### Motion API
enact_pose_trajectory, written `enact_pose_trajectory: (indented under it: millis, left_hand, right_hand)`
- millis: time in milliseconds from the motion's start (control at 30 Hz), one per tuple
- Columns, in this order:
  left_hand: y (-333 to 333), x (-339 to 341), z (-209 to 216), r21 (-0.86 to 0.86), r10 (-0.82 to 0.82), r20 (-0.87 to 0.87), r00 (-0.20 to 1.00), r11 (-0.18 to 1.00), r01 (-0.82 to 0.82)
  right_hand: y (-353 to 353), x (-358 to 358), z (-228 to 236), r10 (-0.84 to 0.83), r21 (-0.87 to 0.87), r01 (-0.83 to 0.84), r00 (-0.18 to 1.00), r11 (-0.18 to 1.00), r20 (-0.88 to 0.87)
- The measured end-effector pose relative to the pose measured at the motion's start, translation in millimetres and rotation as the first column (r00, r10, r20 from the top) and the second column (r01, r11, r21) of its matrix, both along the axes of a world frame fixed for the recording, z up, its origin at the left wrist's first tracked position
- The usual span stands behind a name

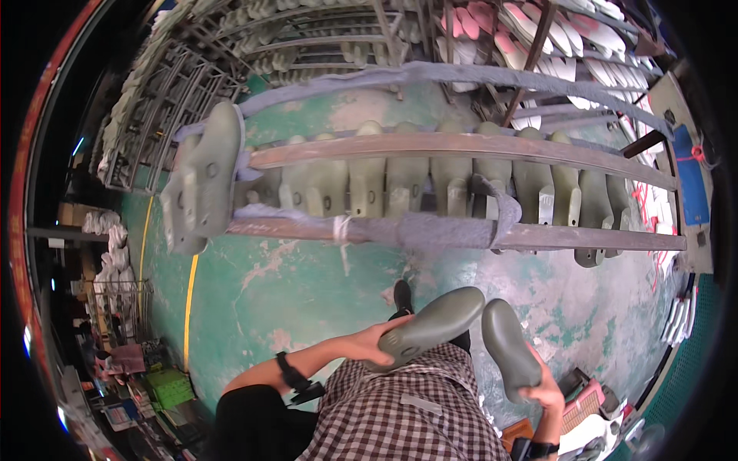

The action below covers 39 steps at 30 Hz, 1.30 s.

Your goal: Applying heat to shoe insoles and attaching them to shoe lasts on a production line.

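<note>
My left hand is wrapped round the heel end of an olive-green shoe last, its toe pointing up and to the right. A second olive-green shoe last is gripped near its heel by my right hand, toe up. The two lasts are close at their toes, with a narrow gap between. Both are held in front of my checked apron. Beyond them, more green lasts sit in a row between the wooden rails of a rack, and a few lasts stand at its left end.
Grey padding wraps part of the rack's rails. Metal shelves full of lasts stand behind, with white and pink shoe-shaped pieces at the far right. A green crate sits at lower left, near a yellow floor line.
</note>
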<state>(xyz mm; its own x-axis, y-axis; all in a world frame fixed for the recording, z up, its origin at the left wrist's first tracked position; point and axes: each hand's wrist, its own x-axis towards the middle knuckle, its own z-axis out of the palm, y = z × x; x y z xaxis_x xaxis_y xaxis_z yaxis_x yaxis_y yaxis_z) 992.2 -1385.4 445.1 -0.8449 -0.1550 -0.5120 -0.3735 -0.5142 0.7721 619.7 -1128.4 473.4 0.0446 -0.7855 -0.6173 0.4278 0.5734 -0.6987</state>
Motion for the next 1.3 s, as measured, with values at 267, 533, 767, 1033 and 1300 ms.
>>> enact_pose_trajectory:
  millis: [267, 533, 767, 1033, 1300]
  left_hand:
    - [-42.4, 29.8, 213.2, -0.46, 0.632, -0.243, 0.736, 0.593, -0.661]
    - [-170.9, 57.0, 189.3, -0.792, 0.829, -0.069, 0.555, 0.292, -0.536]
    - [-24.3, 32.2, 67.1, -0.966, -0.095, -0.252, 0.963, -0.04, -0.257]
    - [-39.5, -210.8, -167.1, -0.499, 0.294, 0.131, 0.947, 0.845, -0.193]
    - [-73.4, -261.2, -234.8, -0.556, 0.228, 0.573, 0.787, 0.814, 0.168]
  right_hand:
    - [-205.8, 126.8, 127.8, -0.215, -0.641, -0.063, 0.913, 0.765, -0.346]
    - [-367.2, 244.1, 128.6, -0.459, -0.671, -0.183, 0.6, 0.718, -0.655]
    - [-194.8, 139.2, -12.8, -0.518, -0.782, -0.369, 0.596, 0.503, -0.614]
    - [-169.8, -110.8, -181.5, -0.172, -0.088, 0.239, 0.359, 0.967, -0.917]
    - [-230.7, -107.0, -267.9, 0.165, 0.109, -0.158, 0.404, 0.982, -0.9]
